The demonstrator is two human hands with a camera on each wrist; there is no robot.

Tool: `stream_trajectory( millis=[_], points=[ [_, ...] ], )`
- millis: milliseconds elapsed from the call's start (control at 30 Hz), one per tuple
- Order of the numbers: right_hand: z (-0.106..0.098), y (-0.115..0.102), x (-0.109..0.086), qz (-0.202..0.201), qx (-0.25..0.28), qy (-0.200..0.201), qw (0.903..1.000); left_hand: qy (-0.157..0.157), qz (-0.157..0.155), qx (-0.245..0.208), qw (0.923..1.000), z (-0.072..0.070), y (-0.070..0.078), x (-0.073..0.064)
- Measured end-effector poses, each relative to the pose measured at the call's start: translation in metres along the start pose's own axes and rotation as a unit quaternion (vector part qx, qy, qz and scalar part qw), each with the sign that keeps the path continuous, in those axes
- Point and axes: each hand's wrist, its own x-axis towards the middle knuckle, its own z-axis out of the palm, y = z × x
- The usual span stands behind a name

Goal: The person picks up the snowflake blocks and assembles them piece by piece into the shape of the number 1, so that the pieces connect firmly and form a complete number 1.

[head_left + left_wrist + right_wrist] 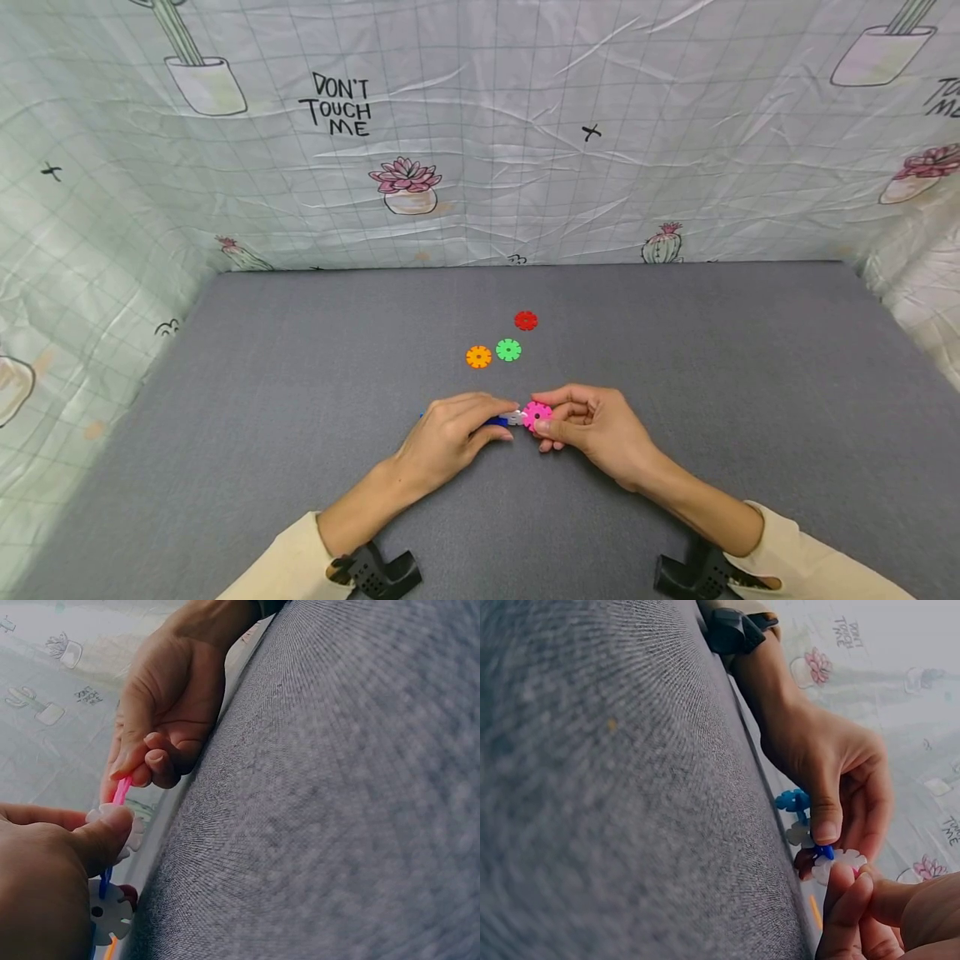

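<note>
Over the middle of the grey table, my left hand [450,429] grips a short chain of notched plastic discs. In the right wrist view the chain runs from a light-blue disc [787,800] through a white disc [798,834] and a dark-blue disc [823,853] to another white disc [849,859]. My right hand [600,425] pinches a pink notched disc [536,415] between thumb and fingers. Its edge meets the end white disc [136,831]; fingers hide how deeply the two are joined. My left fingers cover part of the chain in the head view.
Beyond the hands, an orange disc [478,357], a green disc [508,350] and a red disc [526,320] lie flat on the grey table [300,350]. A printed white curtain [487,100] hangs along the table's back and sides.
</note>
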Motion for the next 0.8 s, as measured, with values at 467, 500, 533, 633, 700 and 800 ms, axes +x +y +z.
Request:
stream_trajectory(
  millis=[467,500,533,633,700,800],
  points=[
    [0.0036,0.0009,-0.0012,0.001,0.007,-0.003,1.0,-0.005,-0.003,-0.013,0.9999,0.0005,0.005,0.0007],
    [0.0035,0.0008,-0.0012,0.001,0.007,-0.002,1.0,-0.006,-0.001,-0.012,0.9999,0.0006,0.0045,0.0007],
    [0.0034,0.0006,-0.0013,0.001,0.006,-0.001,1.0,-0.007,0.001,-0.011,0.9999,0.0007,0.0041,0.0007],
    [0.0031,-0.0001,-0.0014,-0.001,0.005,0.003,1.0,-0.01,0.002,-0.013,0.9999,0.0005,0.0029,0.001],
    [0.0029,-0.0004,-0.0012,-0.001,0.0,0.005,1.0,-0.011,0.0,-0.014,0.9998,0.0004,0.0023,0.0011],
    [0.0021,-0.0011,-0.0009,-0.001,-0.007,0.007,1.0,-0.008,-0.011,-0.016,0.9998,0.0004,0.0018,0.0009]
  ],
)
